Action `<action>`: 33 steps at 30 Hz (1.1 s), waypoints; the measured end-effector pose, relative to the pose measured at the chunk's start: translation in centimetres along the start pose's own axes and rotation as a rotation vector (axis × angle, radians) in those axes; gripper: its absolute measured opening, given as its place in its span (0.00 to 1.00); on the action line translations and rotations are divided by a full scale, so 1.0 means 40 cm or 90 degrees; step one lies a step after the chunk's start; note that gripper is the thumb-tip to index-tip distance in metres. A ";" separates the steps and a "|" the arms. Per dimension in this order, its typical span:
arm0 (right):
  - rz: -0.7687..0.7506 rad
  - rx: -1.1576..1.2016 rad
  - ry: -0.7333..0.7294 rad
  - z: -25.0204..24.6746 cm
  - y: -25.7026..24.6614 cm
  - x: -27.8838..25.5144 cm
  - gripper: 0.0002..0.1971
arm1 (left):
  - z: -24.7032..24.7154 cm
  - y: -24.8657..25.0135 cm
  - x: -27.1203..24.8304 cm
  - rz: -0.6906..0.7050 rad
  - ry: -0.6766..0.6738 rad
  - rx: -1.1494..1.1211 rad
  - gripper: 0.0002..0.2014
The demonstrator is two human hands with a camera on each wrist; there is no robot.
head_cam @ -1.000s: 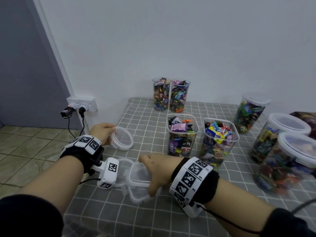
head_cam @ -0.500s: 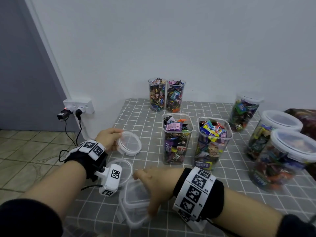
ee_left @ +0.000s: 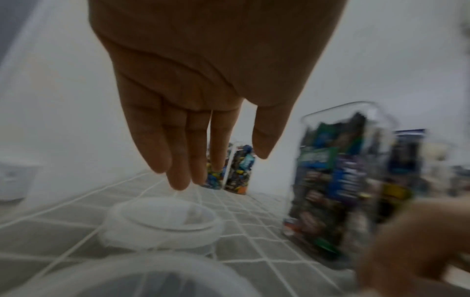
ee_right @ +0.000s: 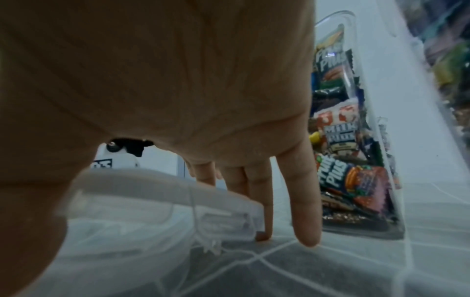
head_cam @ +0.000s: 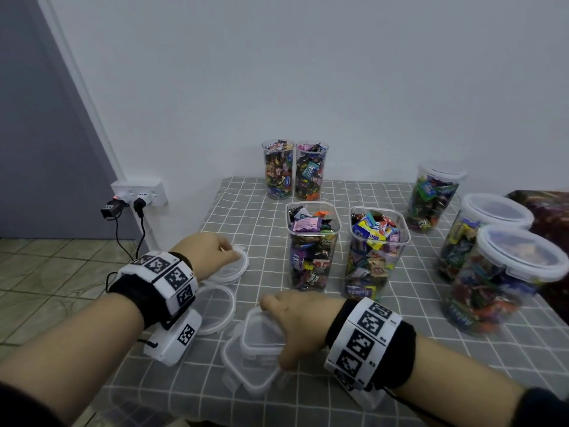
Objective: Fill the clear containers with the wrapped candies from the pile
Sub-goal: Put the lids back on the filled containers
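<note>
My left hand (head_cam: 232,254) hovers open, fingers straight, just above a round clear lid (ee_left: 160,217) lying on the checked tablecloth (head_cam: 246,217). My right hand (head_cam: 276,332) grips a square clear lid (head_cam: 257,334) by its edges, thumb near and fingers far. That lid sits on a second square lid (head_cam: 246,377). Behind it stand two open square containers (head_cam: 312,257) (head_cam: 377,260) full of wrapped candies. A dark candy pile (head_cam: 548,211) shows at the far right edge.
Another round lid (head_cam: 215,306) lies by my left wrist. Two tall full cylinders (head_cam: 292,174) stand at the back wall. Three lidded round jars (head_cam: 435,198) (head_cam: 480,235) (head_cam: 505,282) of candies fill the right side. The table's left edge is near my left hand.
My left hand carried the round lid rightward, set it on the cloth and let go. My right hand keeps its hold on the square lid.
</note>
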State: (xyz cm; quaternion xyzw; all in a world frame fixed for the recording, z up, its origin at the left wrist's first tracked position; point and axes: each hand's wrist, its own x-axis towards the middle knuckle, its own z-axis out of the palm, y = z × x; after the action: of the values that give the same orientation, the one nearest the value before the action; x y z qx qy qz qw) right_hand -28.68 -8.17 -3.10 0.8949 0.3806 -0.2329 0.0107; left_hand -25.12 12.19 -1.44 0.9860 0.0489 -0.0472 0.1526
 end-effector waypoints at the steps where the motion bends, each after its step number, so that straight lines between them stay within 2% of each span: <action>1: 0.006 0.000 0.001 0.002 0.000 -0.001 0.40 | -0.005 0.020 -0.026 0.016 -0.015 0.035 0.18; 7: 0.054 0.005 0.007 -0.009 0.023 -0.024 0.40 | 0.050 0.097 -0.188 0.081 -0.062 0.189 0.34; 11: 0.090 -0.022 0.013 -0.029 0.048 -0.061 0.42 | 0.112 0.116 -0.244 0.104 -0.086 0.217 0.46; 14: 0.100 -0.022 0.022 -0.043 0.062 -0.094 0.41 | 0.132 0.129 -0.257 0.112 -0.115 0.223 0.52; 21: 0.094 0.019 0.058 -0.083 0.054 -0.200 0.45 | 0.136 0.140 -0.263 0.095 -0.188 0.250 0.56; 27: 0.069 0.066 0.206 -0.156 0.058 -0.296 0.46 | 0.122 0.151 -0.256 0.102 -0.214 0.221 0.53; 30: 0.095 0.059 0.272 -0.199 0.089 -0.334 0.47 | 0.100 0.156 -0.246 0.124 -0.188 0.200 0.53; 33: 0.145 0.039 0.294 -0.231 0.136 -0.345 0.47 | 0.068 0.156 -0.230 0.143 -0.139 0.181 0.52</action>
State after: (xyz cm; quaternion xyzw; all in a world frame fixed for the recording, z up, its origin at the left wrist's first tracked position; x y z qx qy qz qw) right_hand -29.50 -19.56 10.14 0.9612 0.2627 -0.0314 -0.0777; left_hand -33.76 4.67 -1.19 0.9859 -0.0855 -0.1427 0.0203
